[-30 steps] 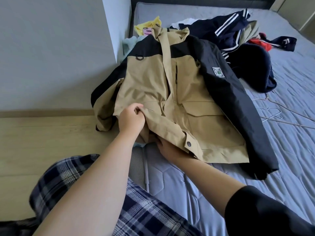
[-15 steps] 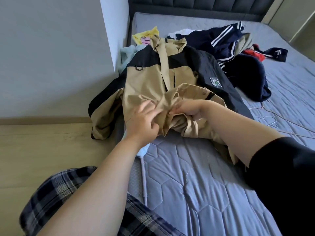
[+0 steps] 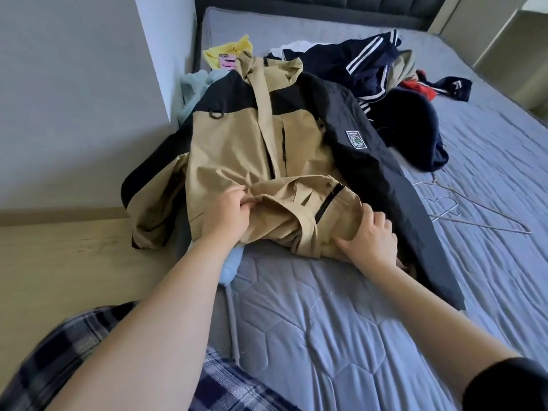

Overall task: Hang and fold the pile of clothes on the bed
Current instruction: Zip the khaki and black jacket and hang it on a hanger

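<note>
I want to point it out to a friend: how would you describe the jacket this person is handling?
On the grey quilted bed, along the edge nearest the wall, a jacket lies face up, its hem held by the left hand and right hand. It alone is tan with black shoulders and sleeves and a sleeve badge; the clothes behind are navy, red and yellow.

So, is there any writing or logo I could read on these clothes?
Nothing here can be read.
Sleeve of the jacket: the patch has lettering above a green emblem, too small to read.
On the yellow cloth: a printed face, no words.
On the navy garment: a white mark, too blurred.
</note>
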### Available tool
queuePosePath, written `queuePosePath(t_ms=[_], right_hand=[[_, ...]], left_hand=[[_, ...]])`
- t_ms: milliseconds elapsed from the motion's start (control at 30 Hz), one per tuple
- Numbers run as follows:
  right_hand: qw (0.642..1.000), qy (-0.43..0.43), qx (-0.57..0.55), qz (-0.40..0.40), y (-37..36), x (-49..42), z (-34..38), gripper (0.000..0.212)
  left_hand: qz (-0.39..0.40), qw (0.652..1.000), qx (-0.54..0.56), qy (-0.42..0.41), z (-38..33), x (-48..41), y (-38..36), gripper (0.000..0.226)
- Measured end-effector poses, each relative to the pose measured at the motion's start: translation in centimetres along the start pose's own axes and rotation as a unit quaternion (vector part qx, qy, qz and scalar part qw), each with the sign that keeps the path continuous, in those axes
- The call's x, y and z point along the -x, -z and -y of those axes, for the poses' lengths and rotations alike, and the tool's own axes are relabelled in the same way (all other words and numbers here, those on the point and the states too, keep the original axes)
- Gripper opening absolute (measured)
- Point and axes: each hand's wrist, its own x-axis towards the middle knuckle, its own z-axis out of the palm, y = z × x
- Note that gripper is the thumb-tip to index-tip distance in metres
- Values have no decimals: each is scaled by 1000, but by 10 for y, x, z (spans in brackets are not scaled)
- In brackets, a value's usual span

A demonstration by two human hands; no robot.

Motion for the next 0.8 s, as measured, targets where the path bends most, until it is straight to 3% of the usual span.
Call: queuePosePath(t_ms=[67,167,200,233,267,300,333,367,400,467,567,633,700,733,800], right_hand=[[990,-9,57,126,-4,1,-9,57],[933,90,163,308,30,-36,-2,5],[921,105,176,331,48,-51,4,11],[930,117,162,309,63,-71,5,17],[958,108,121,236,75,-90,7,14],[986,97,78,110,84,-108,5,12],[994,80,57,-40,92,-119,6,17],[986,70,64,-138,96,-125,7,22],[977,73,82,-183,97,-125,10,27],[976,107,70,-177,85,-115,19,34],[974,194,19,-119,47,-70,27,21],[947,317,3,-58,19,-22,25,15],[901,431,42,-13,-8,11,10,27],[889,448,94,6,-19,17,0,31],[900,389,194,26,-32,15,-15,31]], left_hand=[[-51,996,31,71,-4,-3,5,22],[-76,976,96,179,-8,-6,13,29],[-91,961,147,215,-7,-10,16,31],[-118,941,189,253,-5,-15,20,34],[-150,919,212,296,-2,-20,25,40],[-175,901,216,332,2,-24,31,46],[-185,896,199,352,8,-26,35,49],[-188,901,170,352,13,-27,37,48],[-185,911,135,343,16,-26,38,46],[-167,925,95,328,19,-19,34,43],[-150,937,54,312,20,-14,25,42],[-148,944,28,294,18,-13,23,42],[-144,949,2,280,17,-12,22,38],[-145,953,-23,266,15,-10,22,35],[-155,963,-132,175,11,-6,19,43]])
